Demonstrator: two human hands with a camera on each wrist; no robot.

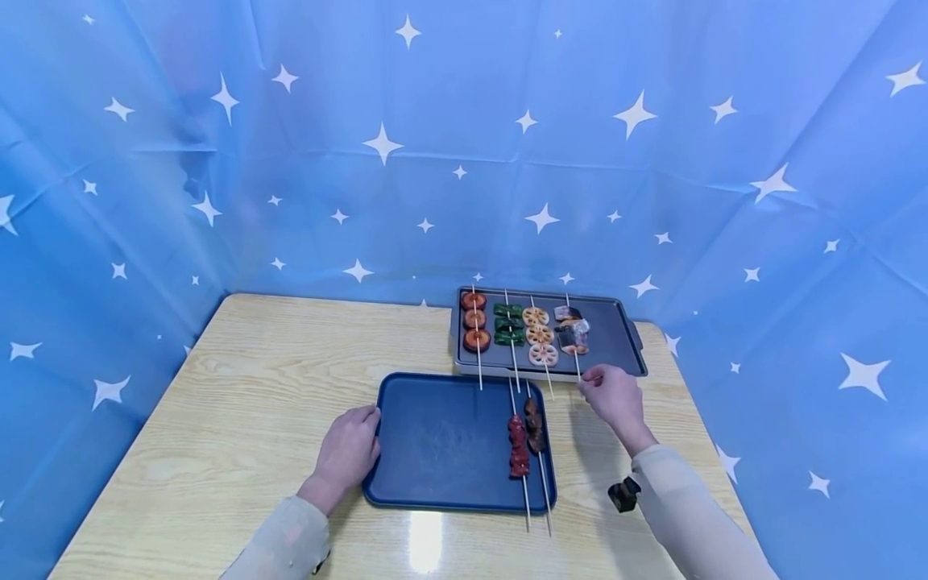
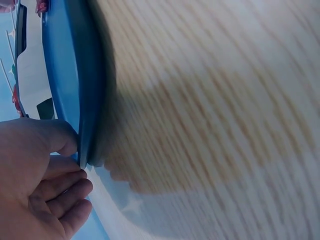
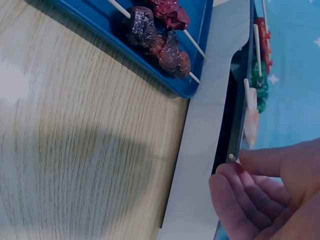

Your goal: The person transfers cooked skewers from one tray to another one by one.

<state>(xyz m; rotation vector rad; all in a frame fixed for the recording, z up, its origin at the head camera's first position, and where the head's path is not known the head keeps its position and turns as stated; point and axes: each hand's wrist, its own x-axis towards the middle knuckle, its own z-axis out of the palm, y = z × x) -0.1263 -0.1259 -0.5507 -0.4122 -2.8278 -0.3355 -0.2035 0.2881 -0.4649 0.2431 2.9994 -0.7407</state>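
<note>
My right hand (image 1: 615, 396) pinches the lower end of the stick of a fish skewer (image 1: 573, 334), whose grey-skinned pieces lie on a dark grill plate (image 1: 609, 334). In the right wrist view, the stick's tip (image 3: 232, 157) pokes out between thumb and fingers. My left hand (image 1: 350, 445) grips the left rim of a blue tray (image 1: 442, 443); in the left wrist view the thumb bears on the tray's edge (image 2: 92, 75). A red meat skewer (image 1: 518, 447) and a dark brown meat skewer (image 1: 534, 423) lie along the tray's right side.
Left of the fish on the plate lie a lotus root skewer (image 1: 540, 334), a green vegetable skewer (image 1: 509, 326) and a skewer of round reddish-brown slices (image 1: 474, 318). Their sticks overhang the plate's front edge. A starry blue curtain (image 1: 464, 193) surrounds the wooden table (image 1: 232, 387).
</note>
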